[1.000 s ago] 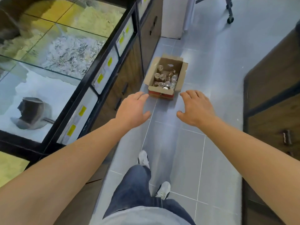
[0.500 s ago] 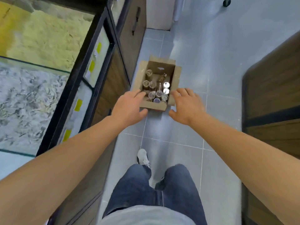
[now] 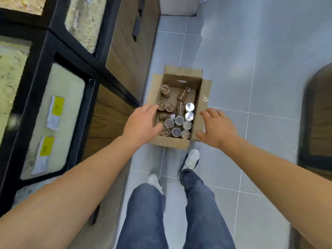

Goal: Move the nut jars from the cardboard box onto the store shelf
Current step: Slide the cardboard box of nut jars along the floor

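Cardboard box sits open on the grey tile floor, flaps folded out, just beside the wood-front cabinet base of the display counter. Nut jars are all inside the box, mostly upright and packed toward the near end; two silver-lidded ones stand by the right wall, one jar stands alone near the far left corner. One or two items in the middle lie on their side, too blurred to tell what they are. Left hand is over the box's left wall and near-left corner, fingers spread and relaxed, gripping nothing; it hides that corner and part of the nearest jar, and I cannot tell if it touches the cardboard. Right hand is at the right flap, fingers loosely extended, holding nothing; contact with the flap is also unclear. Jar contents read as brownish, labels unreadable. Glass-topped bins on the left carry yellow tags, text illegible from motion blur. A dark wood unit is cut off at the right edge. Legs in jeans and a white shoe sit just short of the box. No shelf for the jars can be made out.
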Tool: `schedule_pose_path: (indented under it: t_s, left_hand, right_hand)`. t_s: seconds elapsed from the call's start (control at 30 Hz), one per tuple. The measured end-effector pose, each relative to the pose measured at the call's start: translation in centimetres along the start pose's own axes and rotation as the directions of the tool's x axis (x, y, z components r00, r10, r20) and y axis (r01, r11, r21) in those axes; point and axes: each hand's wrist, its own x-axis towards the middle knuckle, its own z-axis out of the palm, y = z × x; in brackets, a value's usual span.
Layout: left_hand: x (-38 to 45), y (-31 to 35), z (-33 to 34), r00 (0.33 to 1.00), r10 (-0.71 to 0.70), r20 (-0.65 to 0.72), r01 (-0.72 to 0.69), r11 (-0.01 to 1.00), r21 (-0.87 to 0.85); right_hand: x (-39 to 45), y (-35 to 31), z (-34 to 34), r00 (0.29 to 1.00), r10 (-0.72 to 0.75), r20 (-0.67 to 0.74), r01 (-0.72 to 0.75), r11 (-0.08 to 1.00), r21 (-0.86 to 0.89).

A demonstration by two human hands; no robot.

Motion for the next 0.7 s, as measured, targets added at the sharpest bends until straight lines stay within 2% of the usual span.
schedule_pose_path:
  t_s: [0.23,0.37,0.57,0.7]
  left_hand:
    - [13.7,-4.4,8.6,0.989,-0.016,0.149,0.006,0.997,0.071]
    - [20.8,-7.8,14.9,0.977,-0.023,0.214,-0.002,0.993,0.115]
    - [29.0,-12.3,23.8,0.981,-0.027,0.19,0.013,0.997,0.072]
    - [31.7,-15.5,29.2,0.973,-0.174,0.153,0.16,0.982,0.098]
  right_hand:
    - [13.9,3.7,6.7,0.986,0.079,0.145,-0.088,0.994,0.058]
    - [20.4,5.3,12.4,0.98,0.128,0.15,-0.145,0.983,0.112]
    - [28.3,8.6,20.8,0.956,0.229,0.182,-0.265,0.941,0.212]
    - [32.0,9.9,26.4,0.937,0.336,0.095,-0.343,0.836,0.429]
